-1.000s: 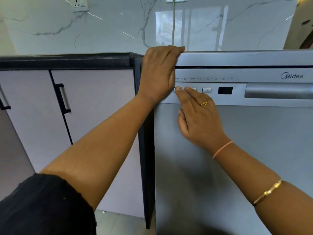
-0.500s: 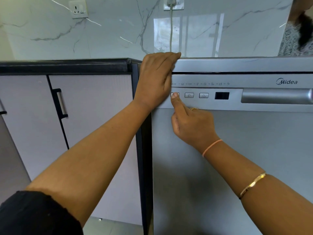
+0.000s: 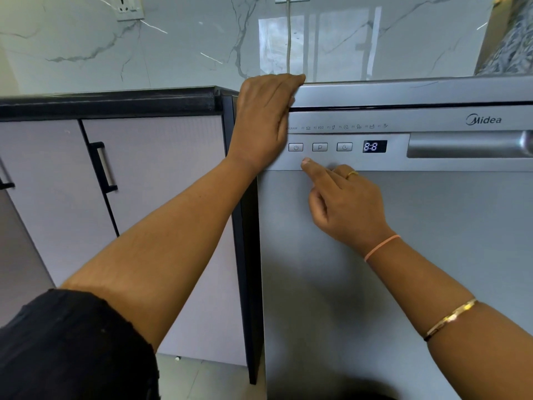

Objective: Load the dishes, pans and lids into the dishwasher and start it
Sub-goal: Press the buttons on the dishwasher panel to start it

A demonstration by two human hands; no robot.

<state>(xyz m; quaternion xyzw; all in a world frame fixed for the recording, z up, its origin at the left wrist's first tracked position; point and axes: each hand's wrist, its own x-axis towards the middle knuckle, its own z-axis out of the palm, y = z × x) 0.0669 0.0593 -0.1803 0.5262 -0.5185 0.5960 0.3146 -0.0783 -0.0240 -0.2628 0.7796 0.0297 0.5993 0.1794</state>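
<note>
Steel dishwasher (image 3: 403, 255), marble wall (image 3: 187, 39); left hand (image 3: 264, 119) flat atop, right hand (image 3: 346, 203) curled, forefinger out.

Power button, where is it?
Head view: the power button is leftmost on the control panel, beside the left hand, left of the P button.
</note>
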